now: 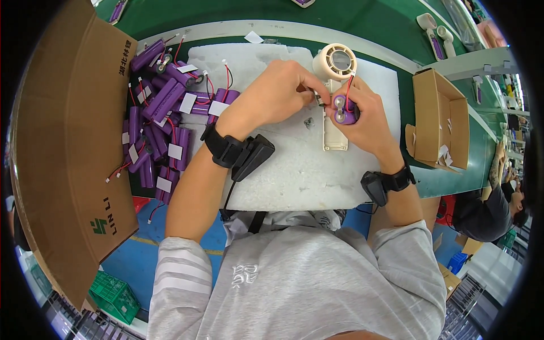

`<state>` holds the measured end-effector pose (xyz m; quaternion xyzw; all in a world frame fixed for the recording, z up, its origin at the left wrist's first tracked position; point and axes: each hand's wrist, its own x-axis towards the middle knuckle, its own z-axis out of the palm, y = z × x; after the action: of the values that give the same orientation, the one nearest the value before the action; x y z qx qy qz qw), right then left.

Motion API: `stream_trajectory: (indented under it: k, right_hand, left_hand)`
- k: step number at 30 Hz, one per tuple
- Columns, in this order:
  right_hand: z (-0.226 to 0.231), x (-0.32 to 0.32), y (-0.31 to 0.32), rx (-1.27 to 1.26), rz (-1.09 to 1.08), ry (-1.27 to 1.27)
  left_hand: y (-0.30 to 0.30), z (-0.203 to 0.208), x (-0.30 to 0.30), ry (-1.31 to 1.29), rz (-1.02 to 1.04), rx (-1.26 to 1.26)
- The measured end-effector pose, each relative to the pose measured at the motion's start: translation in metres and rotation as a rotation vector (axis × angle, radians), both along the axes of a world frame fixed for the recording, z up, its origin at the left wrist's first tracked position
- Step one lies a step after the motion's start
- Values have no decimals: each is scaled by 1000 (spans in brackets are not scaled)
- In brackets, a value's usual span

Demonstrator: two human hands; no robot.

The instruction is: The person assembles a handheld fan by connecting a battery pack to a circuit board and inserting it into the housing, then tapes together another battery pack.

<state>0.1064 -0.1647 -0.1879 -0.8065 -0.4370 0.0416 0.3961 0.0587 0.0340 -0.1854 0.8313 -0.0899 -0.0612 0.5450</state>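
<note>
A cream handheld fan (335,62) lies on the white foam sheet, its round grille away from me and its hollow handle shell (335,140) toward me. My right hand (367,116) is closed round a purple battery pack (344,115) above the handle, its metal end tabs facing up and red wires rising from it. Beside it my left hand (289,93) has its fingertips pinched at a small dark part (319,100) by the handle's edge; its exact kind is hard to make out. Fingers partly hide the middle of the handle.
Many purple battery packs (164,102) with leads and white pads are piled at the left, beside a tall cardboard box (79,147). An open small carton (442,119) stands at the right. A transparent scrap (309,122) lies on the foam (272,181). Another person (481,215) sits far right.
</note>
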Motion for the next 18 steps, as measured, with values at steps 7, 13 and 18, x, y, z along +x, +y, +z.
stream_trajectory:
  k: [7,13,18]
  right_hand:
    - [3,0,0,16,31,34]
    - [1,1,-6,89,53,172]
    - [1,3,-3,269,75,304]
  left_hand:
    - [-2,-2,-4,-66,-45,-98]
    - [-8,4,-3,-25,-52,-32]
    - [-4,3,-2,73,14,-251]
